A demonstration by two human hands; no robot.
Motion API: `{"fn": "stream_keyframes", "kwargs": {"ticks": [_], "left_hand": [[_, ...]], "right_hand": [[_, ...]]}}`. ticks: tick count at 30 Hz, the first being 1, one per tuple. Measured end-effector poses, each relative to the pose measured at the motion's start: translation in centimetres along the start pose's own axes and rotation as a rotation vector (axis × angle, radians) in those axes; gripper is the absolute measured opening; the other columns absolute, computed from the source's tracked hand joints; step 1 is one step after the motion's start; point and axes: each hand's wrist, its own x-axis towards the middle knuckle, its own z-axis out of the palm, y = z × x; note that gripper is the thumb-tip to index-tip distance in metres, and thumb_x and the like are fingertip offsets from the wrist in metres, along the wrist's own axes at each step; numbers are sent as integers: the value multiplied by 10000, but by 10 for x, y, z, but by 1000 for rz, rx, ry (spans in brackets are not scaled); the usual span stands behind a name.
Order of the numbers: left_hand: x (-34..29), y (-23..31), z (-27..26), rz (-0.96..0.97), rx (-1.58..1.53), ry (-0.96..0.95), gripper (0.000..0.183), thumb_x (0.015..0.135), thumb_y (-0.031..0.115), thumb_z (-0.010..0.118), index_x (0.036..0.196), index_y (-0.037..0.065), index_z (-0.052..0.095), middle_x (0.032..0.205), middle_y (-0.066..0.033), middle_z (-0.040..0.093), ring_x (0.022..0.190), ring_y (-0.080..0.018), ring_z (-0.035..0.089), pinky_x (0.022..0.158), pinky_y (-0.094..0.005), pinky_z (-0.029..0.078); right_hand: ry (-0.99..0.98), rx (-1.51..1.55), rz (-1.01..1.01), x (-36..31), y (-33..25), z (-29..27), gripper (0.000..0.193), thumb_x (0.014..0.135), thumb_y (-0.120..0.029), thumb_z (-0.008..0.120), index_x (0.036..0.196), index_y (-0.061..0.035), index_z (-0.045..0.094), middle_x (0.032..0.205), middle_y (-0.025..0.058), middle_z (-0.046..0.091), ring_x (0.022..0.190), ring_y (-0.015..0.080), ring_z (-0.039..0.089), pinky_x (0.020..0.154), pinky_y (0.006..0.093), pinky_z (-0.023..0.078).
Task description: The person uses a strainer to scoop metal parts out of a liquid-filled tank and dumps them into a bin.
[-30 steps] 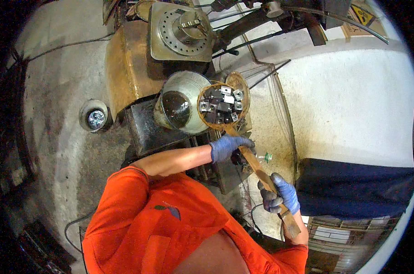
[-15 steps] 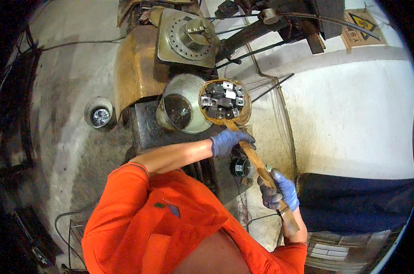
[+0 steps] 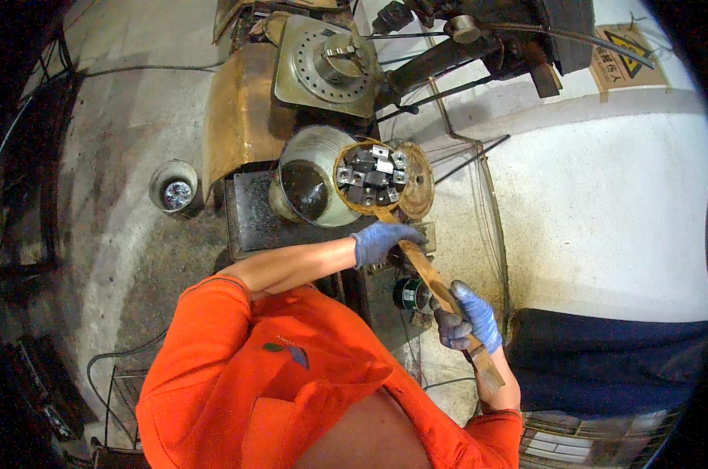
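Both my hands, in blue-and-grey work gloves, are closed around the wooden handle (image 3: 432,279) of a round strainer basket (image 3: 340,190). My left hand (image 3: 384,241) grips it just below the basket. Farther down, near the free end, my right hand (image 3: 470,319) is wrapped round it. Several small metal blocks (image 3: 379,178), some dark and some shiny with holes, fill the basket. It hangs at the right rim of a big metal bucket (image 3: 291,152) with dark liquid in it, partly overlapping that rim. The basket's underside is hidden.
A brown round plate (image 3: 420,186) is just right of the basket. Beyond the bucket stands a machine chuck (image 3: 342,62) on a drilled round plate. A small bucket (image 3: 174,176) is on the floor at left. A dark can (image 3: 409,295) stands near the handle.
The basket has shifted left, farther over the bucket's rim, uncovering more of the brown plate. Both hands moved left with the handle, their grip kept. The view has shifted slightly.
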Motion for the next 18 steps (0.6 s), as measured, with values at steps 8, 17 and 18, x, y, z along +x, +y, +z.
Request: {"fn": "stream_keyframes", "kwargs": {"ticks": [8, 17, 18], "left_hand": [[31, -29, -9, -475, -580, 198, 272, 768, 143, 565, 1034, 86, 566, 1020, -78, 587, 904, -212, 565, 763, -365, 458], [22, -10, -8, -486, -334, 266, 241, 734, 221, 614, 935, 89, 603, 907, -91, 605, 742, -208, 588, 693, -385, 465], [29, -21, -11, -488, -421, 294, 249, 725, 183, 622, 955, 89, 601, 906, -90, 606, 758, -204, 591, 703, -370, 471]], "right_hand": [[-158, 136, 186, 14, -29, -3, 335, 845, -433, 485, 855, -102, 527, 480, -17, 386, 307, 73, 318, 279, 247, 260], [-224, 170, 150, 33, -23, -16, 367, 843, -449, 484, 934, -95, 516, 549, -1, 439, 326, 63, 310, 297, 213, 252], [-251, 194, 181, 36, -25, -17, 380, 844, -456, 478, 938, -89, 520, 544, -1, 439, 324, 65, 308, 296, 216, 250]]}}
